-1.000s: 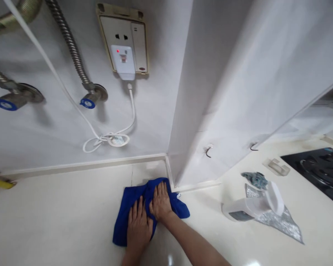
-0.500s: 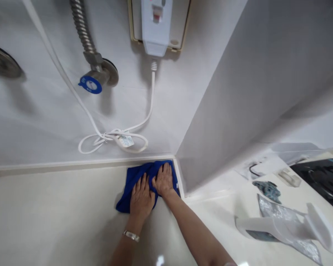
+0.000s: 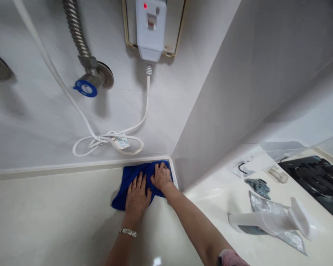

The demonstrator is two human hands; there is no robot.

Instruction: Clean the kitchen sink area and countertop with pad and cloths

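Note:
A blue cloth point(image 3: 127, 178) is spread, creased, on the pale surface point(image 3: 58, 207) in the corner where two walls meet. My left hand point(image 3: 137, 197), with a silver bracelet at its wrist, lies flat on the cloth's left part, fingers stretched out. To its right, my right hand point(image 3: 162, 177) presses on the cloth close to the corner edging. Its fingers are bent down into the fabric, and their tips are partly hidden.
A looped white cord point(image 3: 108, 138) hangs above the cloth from a plug point(image 3: 151, 33). Left of it is a blue-handled valve point(image 3: 86, 88). Beyond the partition point(image 3: 227, 99) are a white spray bottle point(image 3: 272, 222), a crumpled rag point(image 3: 258, 187) and a black stove point(image 3: 316, 177).
My right hand's fingers have bent more into the cloth, while my left hand stays flat on it. The whole view has shifted slightly, so most things appear farther left.

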